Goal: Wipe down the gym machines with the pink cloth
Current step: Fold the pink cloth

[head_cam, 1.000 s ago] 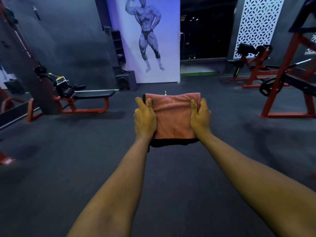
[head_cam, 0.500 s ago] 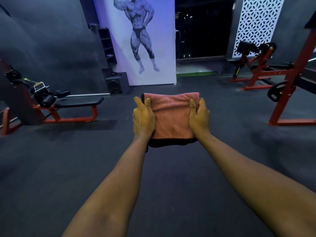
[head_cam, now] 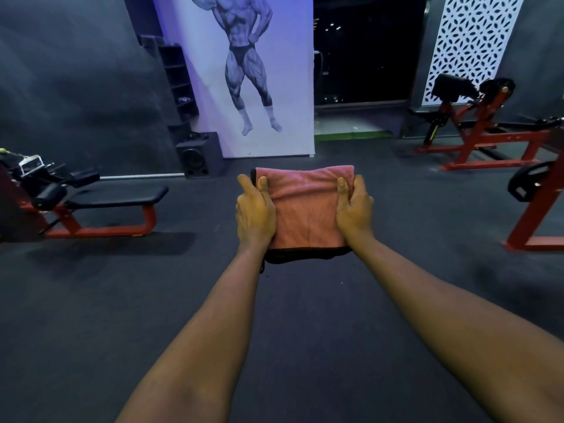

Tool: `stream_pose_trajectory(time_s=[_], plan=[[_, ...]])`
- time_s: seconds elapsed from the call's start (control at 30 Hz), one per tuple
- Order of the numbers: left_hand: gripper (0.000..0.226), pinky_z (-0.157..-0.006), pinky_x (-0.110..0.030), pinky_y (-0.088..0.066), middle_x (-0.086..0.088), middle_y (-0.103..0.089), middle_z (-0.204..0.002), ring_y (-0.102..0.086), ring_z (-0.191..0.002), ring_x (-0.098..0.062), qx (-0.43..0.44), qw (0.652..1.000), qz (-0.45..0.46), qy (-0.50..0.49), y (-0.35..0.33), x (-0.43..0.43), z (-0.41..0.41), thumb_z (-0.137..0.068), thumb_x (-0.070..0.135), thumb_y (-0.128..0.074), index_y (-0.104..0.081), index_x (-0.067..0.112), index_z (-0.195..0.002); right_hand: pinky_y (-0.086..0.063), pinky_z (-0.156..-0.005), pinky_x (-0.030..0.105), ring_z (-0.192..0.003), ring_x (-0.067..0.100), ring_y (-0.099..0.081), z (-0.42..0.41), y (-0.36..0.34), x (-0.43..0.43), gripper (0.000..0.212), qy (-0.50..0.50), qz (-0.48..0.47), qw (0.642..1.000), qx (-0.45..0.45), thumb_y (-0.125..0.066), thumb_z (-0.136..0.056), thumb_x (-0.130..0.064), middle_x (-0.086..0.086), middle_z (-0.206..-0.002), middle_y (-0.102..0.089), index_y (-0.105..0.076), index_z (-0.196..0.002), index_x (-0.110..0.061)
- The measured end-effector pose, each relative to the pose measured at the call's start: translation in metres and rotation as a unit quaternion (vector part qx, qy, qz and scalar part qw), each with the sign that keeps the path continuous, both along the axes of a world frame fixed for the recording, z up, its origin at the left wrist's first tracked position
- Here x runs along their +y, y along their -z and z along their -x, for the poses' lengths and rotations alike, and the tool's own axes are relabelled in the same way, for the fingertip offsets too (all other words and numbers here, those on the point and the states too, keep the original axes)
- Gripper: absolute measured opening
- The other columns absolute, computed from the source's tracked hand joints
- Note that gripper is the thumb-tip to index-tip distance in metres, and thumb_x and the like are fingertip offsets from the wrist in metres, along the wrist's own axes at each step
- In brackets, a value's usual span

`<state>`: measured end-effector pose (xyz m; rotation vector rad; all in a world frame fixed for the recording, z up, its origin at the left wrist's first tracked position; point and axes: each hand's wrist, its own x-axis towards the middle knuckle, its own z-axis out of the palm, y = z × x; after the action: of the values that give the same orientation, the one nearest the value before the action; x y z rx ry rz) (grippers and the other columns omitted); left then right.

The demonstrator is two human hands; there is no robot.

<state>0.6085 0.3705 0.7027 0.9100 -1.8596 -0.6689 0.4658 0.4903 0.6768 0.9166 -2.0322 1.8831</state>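
At the centre of the frame, the folded pink cloth (head_cam: 305, 206) is held out flat above the dark floor (head_cam: 305, 315). The left hand (head_cam: 255, 212) and right hand (head_cam: 354, 209) grasp its 2 side edges, thumbs on top.

**Free room and obstacles.** Open dark floor (head_cam: 290, 315) runs from the pink cloth (head_cam: 305, 209), held between left grip (head_cam: 255, 213) and right grip (head_cam: 354, 212), toward 12 o'clock, ending at the poster (head_cam: 283, 87). At 9 o'clock a low red-framed bench machine (head_cam: 117, 198) bars the left side. At 11 o'clock a speaker (head_cam: 198, 158) stands below a shelf unit (head_cam: 180, 83). At 2 o'clock a second red-framed machine (head_cam: 488, 139) stands well apart. At 3 o'clock a red upright (head_cam: 532, 215) with a weight plate (head_cam: 526, 184) closes the right. Floor at 6 o'clock, under the forearms, lies open.
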Motion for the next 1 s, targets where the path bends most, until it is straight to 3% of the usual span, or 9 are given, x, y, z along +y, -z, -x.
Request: stream_pose_trajectory(time_s=[0.27,0.47,0.6,0.8,1.0], plan=[[0.047,-0.066,-0.044,-0.047,-0.013,-0.060,-0.088,-0.062,-0.082,-0.039,-0.012,1.000,-0.005,0.020,-0.009,-0.169,0.131,-0.108,0.049,-0.027,-0.035,0.007,-0.129,-0.034,-0.048,0.013,-0.053,-0.005,-0.049,0.122,-0.007,-0.160,0.028,0.020,-0.002,1.000,-0.006,-0.048,-0.108,-0.028,-0.007,-0.065,-0.046,-0.045,-0.088,-0.009],[0.046,-0.064,-0.039,-0.038,0.002,-0.047,-0.075,-0.051,-0.073,-0.029,-0.026,0.999,-0.004,0.022,0.007,-0.272,0.246,-0.109,0.046,-0.028,-0.034,0.005,-0.129,-0.034,-0.048,0.013,-0.055,-0.006,-0.049,0.235,0.010,-0.263,0.029,0.024,0.001,1.000,-0.011,-0.048,-0.108,-0.030,-0.007,-0.066,-0.046,-0.046,-0.088,-0.009],[0.043,-0.065,-0.041,-0.040,-0.007,-0.053,-0.081,-0.058,-0.077,-0.036,-0.020,1.000,0.000,0.020,0.008,-0.333,0.324,-0.108,0.045,-0.029,-0.035,0.006,-0.125,-0.036,-0.049,0.011,-0.055,0.000,-0.047,0.313,0.008,-0.323,0.027,0.019,-0.005,1.000,-0.005,-0.047,-0.108,-0.029,-0.007,-0.067,-0.047,-0.046,-0.090,-0.010],[0.037,-0.059,-0.041,-0.043,-0.004,-0.055,-0.074,-0.057,-0.068,-0.030,-0.013,1.000,0.007,0.021,-0.009,-0.421,0.438,-0.109,0.045,-0.029,-0.035,0.009,-0.115,-0.037,-0.049,0.013,-0.057,0.004,-0.046,0.431,-0.007,-0.417,0.027,0.014,-0.004,1.000,-0.004,-0.046,-0.109,-0.030,-0.007,-0.068,-0.048,-0.047,-0.091,-0.010],[0.037,-0.061,-0.042,-0.045,-0.008,-0.059,-0.079,-0.059,-0.071,-0.033,-0.013,1.000,0.008,0.021,-0.003,-0.516,0.539,-0.108,0.045,-0.029,-0.036,0.011,-0.119,-0.037,-0.047,0.010,-0.053,0.001,-0.046,0.531,-0.001,-0.512,0.025,0.007,-0.008,1.000,0.001,-0.045,-0.109,-0.028,-0.008,-0.068,-0.047,-0.046,-0.092,-0.010]])
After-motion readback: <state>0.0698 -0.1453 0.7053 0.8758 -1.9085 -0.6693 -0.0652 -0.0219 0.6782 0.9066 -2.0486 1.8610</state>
